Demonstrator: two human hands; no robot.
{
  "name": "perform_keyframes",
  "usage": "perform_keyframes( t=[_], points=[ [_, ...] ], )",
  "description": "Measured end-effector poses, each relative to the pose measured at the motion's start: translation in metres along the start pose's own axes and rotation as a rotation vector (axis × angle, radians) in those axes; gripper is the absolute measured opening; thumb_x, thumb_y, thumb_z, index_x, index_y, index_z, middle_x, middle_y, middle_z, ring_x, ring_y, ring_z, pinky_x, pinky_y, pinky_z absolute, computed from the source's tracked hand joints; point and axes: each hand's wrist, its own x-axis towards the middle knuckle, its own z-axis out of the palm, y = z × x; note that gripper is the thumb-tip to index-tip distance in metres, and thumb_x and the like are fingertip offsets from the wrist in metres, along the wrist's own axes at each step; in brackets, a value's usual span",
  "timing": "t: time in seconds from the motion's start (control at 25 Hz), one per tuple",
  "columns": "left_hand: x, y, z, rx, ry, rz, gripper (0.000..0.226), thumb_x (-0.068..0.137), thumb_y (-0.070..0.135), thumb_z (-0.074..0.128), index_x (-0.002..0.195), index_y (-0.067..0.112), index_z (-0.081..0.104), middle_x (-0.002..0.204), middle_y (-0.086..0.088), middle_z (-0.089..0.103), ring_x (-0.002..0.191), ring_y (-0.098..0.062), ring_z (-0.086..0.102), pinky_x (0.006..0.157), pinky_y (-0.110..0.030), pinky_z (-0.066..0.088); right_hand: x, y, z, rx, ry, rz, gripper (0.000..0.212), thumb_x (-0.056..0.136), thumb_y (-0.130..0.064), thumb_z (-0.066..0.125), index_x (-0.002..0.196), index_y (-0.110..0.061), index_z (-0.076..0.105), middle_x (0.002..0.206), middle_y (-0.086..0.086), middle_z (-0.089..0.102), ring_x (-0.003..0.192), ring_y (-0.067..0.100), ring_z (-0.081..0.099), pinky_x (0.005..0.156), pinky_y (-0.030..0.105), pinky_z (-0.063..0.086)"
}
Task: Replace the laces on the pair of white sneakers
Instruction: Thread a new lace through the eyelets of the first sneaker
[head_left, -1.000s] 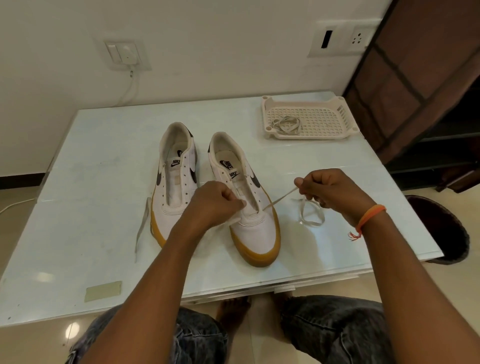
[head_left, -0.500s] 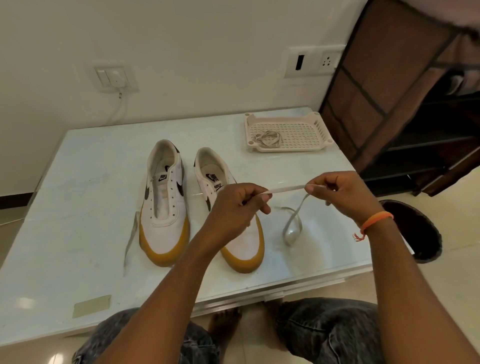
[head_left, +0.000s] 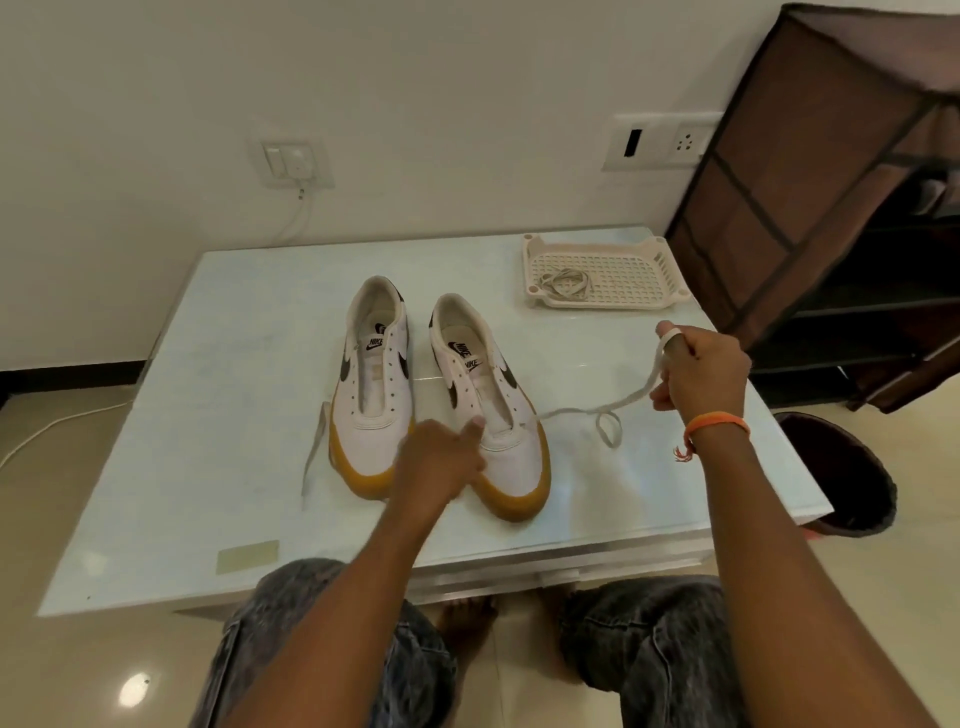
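Lace (head_left: 576, 412) in right hand (head_left: 698, 371), near table edge (head_left: 795, 462)

The two white smooth-skinned low sneakers (head_left: 371, 395) (head_left: 493, 410) have matt uppers and duller mustard rubber-looking soles. The flat off-white woven cloth lace (head_left: 597, 413) looks soft and matt. The pale glass-like tabletop (head_left: 218, 426) is glossy, showing reflections. The cream perforated plastic tray (head_left: 623, 275) has a slight sheen. The grey mottled denim trousers (head_left: 649, 639) look coarse.
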Motion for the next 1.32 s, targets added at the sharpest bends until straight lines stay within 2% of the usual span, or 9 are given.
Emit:
perform_keyframes(
  t=[0.12,0.24,0.4,0.52,0.68,0.8,0.88,1.16,1.32],
  points=[
    [-0.023,-0.014,0.023,-0.610,-0.300,-0.491,0.059,0.093,0.061,0.049,0.096,0.003,0.062,0.073,-0.006,0.064,0.044,-0.008,0.044,0.038,-0.015,0.032,-0.026,-0.032,0.001,0.238,-0.070,-0.039,0.020,0.098,-0.026,0.056,0.090,-0.013,0.070,0.071,0.012,0.069,0.054,0.023,0.067,0.053,0.031,0.059],
    [-0.011,-0.018,0.027,-1.122,-0.207,-0.738,0.045,0.088,0.055,0.062,0.097,0.012,0.057,0.071,-0.001,0.045,0.052,-0.010,0.039,0.044,-0.020,0.038,-0.033,-0.058,-0.005,0.316,-0.069,-0.176,0.011,0.096,-0.025,0.060,0.097,-0.021,0.070,0.082,0.005,0.072,0.064,0.016,0.069,0.059,0.027,0.059],
    [0.001,-0.004,0.015,-1.197,0.013,-0.808,0.028,0.095,0.040,0.057,0.086,0.014,0.057,0.070,0.000,0.040,0.054,-0.010,0.034,0.052,-0.022,0.036,-0.023,-0.089,-0.023,0.214,-0.019,-0.385,0.012,0.092,-0.016,0.065,0.099,-0.014,0.074,0.083,-0.008,0.069,0.069,0.007,0.067,0.068,0.020,0.057],
    [-0.002,0.018,0.001,-1.167,0.083,-0.633,0.020,0.101,0.028,0.047,0.089,0.014,0.057,0.078,-0.001,0.049,0.076,-0.016,0.048,0.078,-0.030,0.043,-0.012,-0.100,-0.028,0.137,-0.059,-0.413,0.017,0.089,-0.002,0.064,0.101,-0.010,0.074,0.089,-0.001,0.072,0.083,0.012,0.069,0.081,0.023,0.056],
    [-0.014,0.056,-0.030,-1.098,0.109,-0.296,0.034,0.103,0.009,0.039,0.134,0.002,0.050,0.133,-0.009,0.057,0.124,-0.023,0.053,0.098,-0.028,0.042,-0.010,-0.131,-0.034,0.411,-0.279,-0.216,0.036,0.089,0.013,0.044,0.110,-0.004,0.067,0.097,0.013,0.071,0.086,0.024,0.072,0.081,0.033,0.059],
    [-0.022,0.086,-0.064,-0.981,0.197,-0.048,0.025,0.104,0.016,0.036,0.112,0.008,0.058,0.104,-0.005,0.067,0.098,-0.017,0.056,0.077,-0.022,0.044,-0.020,-0.162,-0.039,0.598,-0.384,-0.089,0.032,0.090,0.009,0.041,0.106,0.001,0.067,0.096,0.020,0.071,0.082,0.029,0.071,0.081,0.040,0.059],
    [-0.032,0.113,-0.094,-0.924,0.221,0.106,0.026,0.105,0.020,0.035,0.096,0.010,0.058,0.085,-0.001,0.067,0.090,-0.018,0.057,0.079,-0.025,0.044,-0.025,-0.184,-0.045,0.612,-0.403,-0.115,0.023,0.095,0.003,0.046,0.102,-0.001,0.067,0.096,0.022,0.071,0.078,0.028,0.071,0.080,0.041,0.059],
    [-0.106,0.222,-0.171,-0.606,0.147,0.544,0.032,0.106,0.023,0.033,0.098,0.012,0.062,0.092,-0.003,0.071,0.081,-0.017,0.062,0.072,-0.022,0.047,-0.037,-0.278,-0.083,0.611,-0.465,-0.320,0.019,0.096,0.003,0.049,0.104,0.000,0.066,0.094,0.019,0.072,0.083,0.027,0.073,0.082,0.040,0.059],
    [-0.134,0.262,-0.182,-0.390,0.278,0.725,0.033,0.104,0.024,0.035,0.094,0.021,0.066,0.089,0.007,0.072,0.089,-0.014,0.064,0.084,-0.039,0.045,-0.042,-0.319,-0.109,0.590,-0.442,-0.458,0.022,0.099,0.001,0.047,0.106,-0.002,0.067,0.095,0.017,0.073,0.086,0.026,0.073,0.082,0.040,0.060]
  ],
)
